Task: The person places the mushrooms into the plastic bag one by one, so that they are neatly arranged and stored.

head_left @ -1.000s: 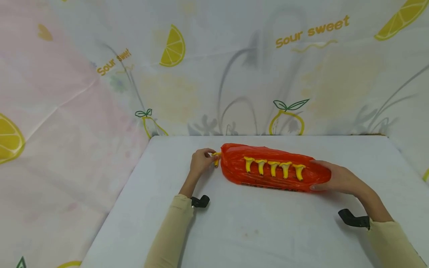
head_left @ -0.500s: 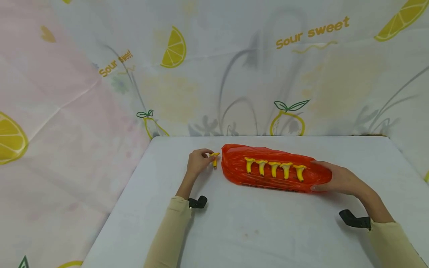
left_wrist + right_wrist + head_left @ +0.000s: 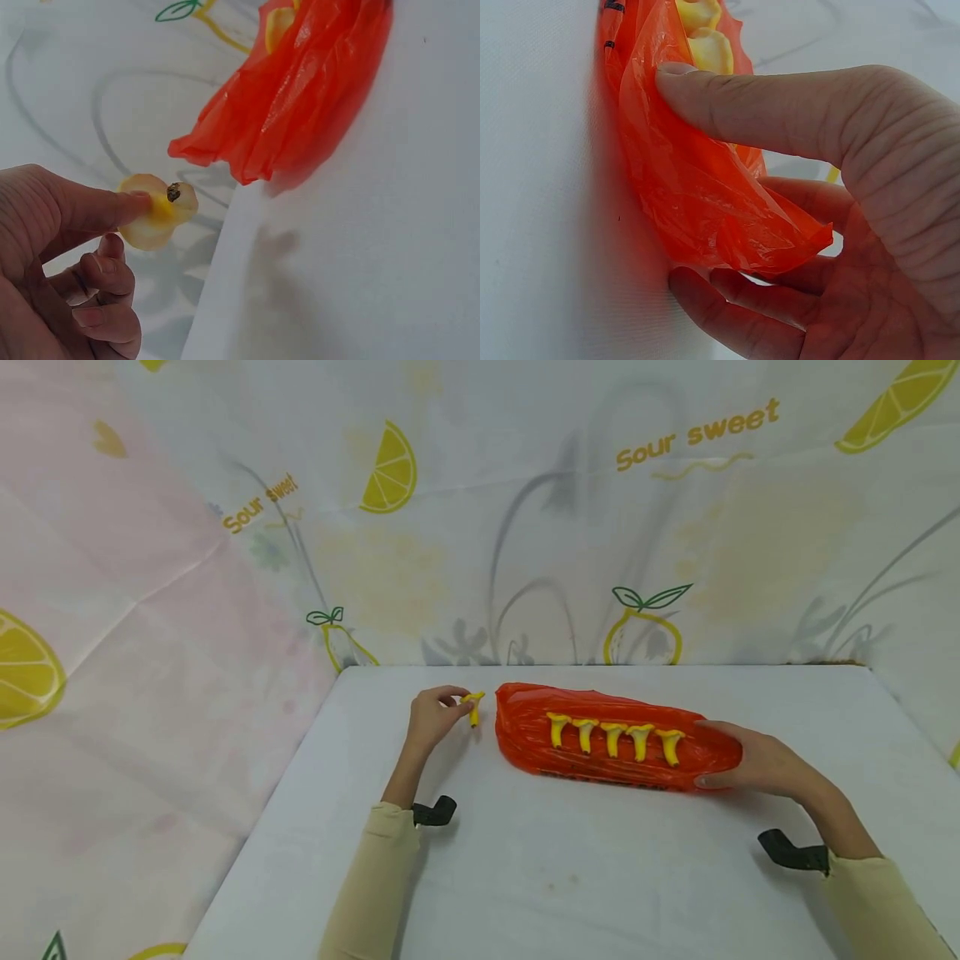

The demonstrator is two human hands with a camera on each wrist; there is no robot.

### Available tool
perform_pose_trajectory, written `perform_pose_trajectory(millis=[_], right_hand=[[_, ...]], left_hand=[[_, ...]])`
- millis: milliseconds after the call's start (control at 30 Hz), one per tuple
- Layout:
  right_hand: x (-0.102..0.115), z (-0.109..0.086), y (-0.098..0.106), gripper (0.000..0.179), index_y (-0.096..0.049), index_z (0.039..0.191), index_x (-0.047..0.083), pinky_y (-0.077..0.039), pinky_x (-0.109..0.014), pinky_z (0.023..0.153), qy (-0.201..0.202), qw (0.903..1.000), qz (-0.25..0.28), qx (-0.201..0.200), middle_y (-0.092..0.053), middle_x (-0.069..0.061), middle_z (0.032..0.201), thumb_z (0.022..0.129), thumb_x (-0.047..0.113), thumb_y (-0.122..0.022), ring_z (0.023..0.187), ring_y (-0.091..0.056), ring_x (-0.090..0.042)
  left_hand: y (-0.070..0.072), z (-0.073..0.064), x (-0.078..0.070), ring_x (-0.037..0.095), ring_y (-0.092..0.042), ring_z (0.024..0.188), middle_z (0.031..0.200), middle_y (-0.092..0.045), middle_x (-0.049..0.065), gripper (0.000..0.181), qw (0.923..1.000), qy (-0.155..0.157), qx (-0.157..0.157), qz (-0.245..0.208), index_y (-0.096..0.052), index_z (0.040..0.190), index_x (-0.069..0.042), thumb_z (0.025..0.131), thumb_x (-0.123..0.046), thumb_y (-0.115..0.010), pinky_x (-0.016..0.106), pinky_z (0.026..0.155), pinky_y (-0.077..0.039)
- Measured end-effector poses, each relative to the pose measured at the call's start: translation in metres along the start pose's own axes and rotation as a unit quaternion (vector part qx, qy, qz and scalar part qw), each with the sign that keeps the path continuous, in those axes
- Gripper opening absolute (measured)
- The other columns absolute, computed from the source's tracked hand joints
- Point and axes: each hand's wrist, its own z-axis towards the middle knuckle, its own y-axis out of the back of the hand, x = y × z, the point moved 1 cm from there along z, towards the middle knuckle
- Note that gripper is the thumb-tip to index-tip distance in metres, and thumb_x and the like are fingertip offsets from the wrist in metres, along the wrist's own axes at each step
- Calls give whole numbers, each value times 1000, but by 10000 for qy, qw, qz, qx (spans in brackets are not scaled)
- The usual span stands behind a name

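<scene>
My left hand (image 3: pixel 433 720) pinches a yellow, trumpet-shaped mushroom (image 3: pixel 473 710) between thumb and fingers, above the table left of the red plastic bag. In the left wrist view the dark stem end of this mushroom (image 3: pixel 146 238) faces the camera. The red plastic bag (image 3: pixel 525 710) lies stretched out lengthwise. On it, several similar yellow mushrooms (image 3: pixel 613 739) stand in a row, caps toward the back. My right hand (image 3: pixel 772 764) holds the bag's right end. In the right wrist view the thumb lies over the red film (image 3: pixel 697 195), with the other fingers around its far side and end.
The table (image 3: pixel 570 868) is white. Behind it hangs a pale cloth (image 3: pixel 465 552) printed with lemons and lettering. Black curved mounts (image 3: pixel 435 811) sit at both wrists.
My left hand has drawn the mushroom leftward, away from the bag's left end, and most recently lifted it slightly. The bag, its row of mushrooms and my right hand stay put.
</scene>
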Motion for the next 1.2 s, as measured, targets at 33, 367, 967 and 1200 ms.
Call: perform_pose_trajectory(millis=[33,367,967,1200], right_hand=[[0,0,0,96,-38,145,-3,-50,-62,81,5,10000,3,0,-42,-35,137,74,44,-82,118,-40,-53],[0,-1,-1,95,-38,145,-3,-50,-61,81,34,10000,39,5,-42,-35,137,74,43,-82,119,-40,-53],[-1,0,-1,96,-38,145,-3,-50,-61,81,-31,10000,47,-9,-42,-35,137,74,44,-83,119,-40,-52],[-2,0,0,95,-37,146,-1,-49,-62,82,-45,10000,73,12,-41,-35,138,75,44,-82,120,-39,-52]], left_hand=[[1,0,-1,22,-54,73,82,-65,9,21,10000,-6,15,-46,-77,103,-6,85,-18,-77,27,56,-39],[2,-3,-16,21,-50,65,86,-62,9,24,9977,159,232,-620,-77,105,-9,86,-23,-77,27,51,-41],[-31,-7,-47,22,-51,72,85,-61,7,26,9922,178,876,-874,-76,109,-9,88,-23,-75,24,49,-44],[-46,-4,-55,17,-52,70,76,-60,4,22,9956,-99,786,-504,-77,103,-7,85,-19,-78,24,56,-41]])
